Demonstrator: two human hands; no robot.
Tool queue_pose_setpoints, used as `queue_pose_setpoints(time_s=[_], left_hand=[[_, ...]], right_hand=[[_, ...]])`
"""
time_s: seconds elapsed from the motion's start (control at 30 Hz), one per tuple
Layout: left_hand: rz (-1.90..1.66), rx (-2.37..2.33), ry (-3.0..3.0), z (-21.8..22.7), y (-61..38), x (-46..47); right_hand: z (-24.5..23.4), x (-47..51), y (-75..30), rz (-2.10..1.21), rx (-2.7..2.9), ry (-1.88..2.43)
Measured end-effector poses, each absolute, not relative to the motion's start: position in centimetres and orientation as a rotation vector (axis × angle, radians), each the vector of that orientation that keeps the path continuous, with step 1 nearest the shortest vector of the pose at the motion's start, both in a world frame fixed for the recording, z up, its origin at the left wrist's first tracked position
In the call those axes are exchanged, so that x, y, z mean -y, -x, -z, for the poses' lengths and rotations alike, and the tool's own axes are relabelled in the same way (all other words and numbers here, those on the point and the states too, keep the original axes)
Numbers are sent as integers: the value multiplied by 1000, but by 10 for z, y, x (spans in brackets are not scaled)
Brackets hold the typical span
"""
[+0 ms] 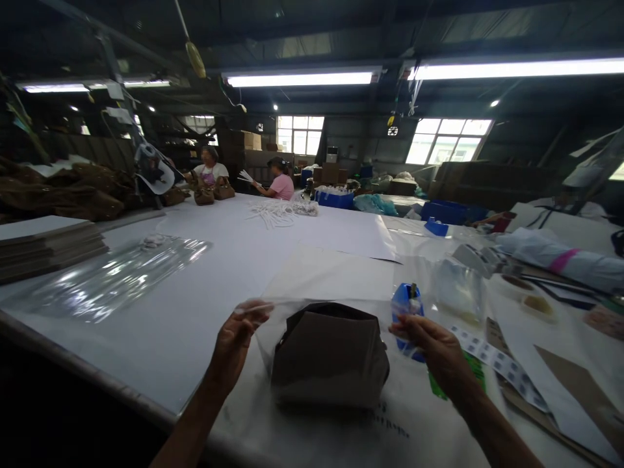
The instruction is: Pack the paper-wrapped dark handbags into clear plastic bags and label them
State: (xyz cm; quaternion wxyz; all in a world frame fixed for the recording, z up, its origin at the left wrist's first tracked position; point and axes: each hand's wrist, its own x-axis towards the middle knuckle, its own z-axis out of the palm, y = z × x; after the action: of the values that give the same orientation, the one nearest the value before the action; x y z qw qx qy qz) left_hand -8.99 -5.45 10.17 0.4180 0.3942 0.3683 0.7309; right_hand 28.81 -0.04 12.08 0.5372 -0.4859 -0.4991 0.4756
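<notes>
A brown fabric pouch (329, 354) sits inside a clear plastic bag (273, 318) on the white table (195, 305), close in front of me. My left hand (238, 338) pinches the bag's left top edge, its fingers closed on the film. On the other side, my right hand (429, 341) pinches the right top edge. The bag's mouth is stretched between the two hands, above the pouch. A blue tape dispenser (404, 302) stands just behind my right hand.
A pile of clear bags (117, 273) and stacked boards (49, 244) lie at the left. A label strip (502, 364), tape rolls and wrapped bundles (550, 257) crowd the right side. Two people (280, 179) sit at the far end beside brown bags (214, 192).
</notes>
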Motion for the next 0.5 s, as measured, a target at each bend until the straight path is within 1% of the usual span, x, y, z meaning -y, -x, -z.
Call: queue_pose_setpoints(time_s=[0.1,0.2,0.33,0.5], left_hand=[[-1639,-988,-1180,-96,98,59],[-1511,-1067,-1203,-93,97,50],[-1554,-1014,-1167,-96,81,31],[-1631,-972,-1138,-98,66,24]], right_hand=[[-126,-1,-288,-1145,1241,1142],[-135,-3,-279,-1213,1335,1038],[-139,-6,-256,-1284,1485,962],[-136,-11,-239,-1130,1627,982]])
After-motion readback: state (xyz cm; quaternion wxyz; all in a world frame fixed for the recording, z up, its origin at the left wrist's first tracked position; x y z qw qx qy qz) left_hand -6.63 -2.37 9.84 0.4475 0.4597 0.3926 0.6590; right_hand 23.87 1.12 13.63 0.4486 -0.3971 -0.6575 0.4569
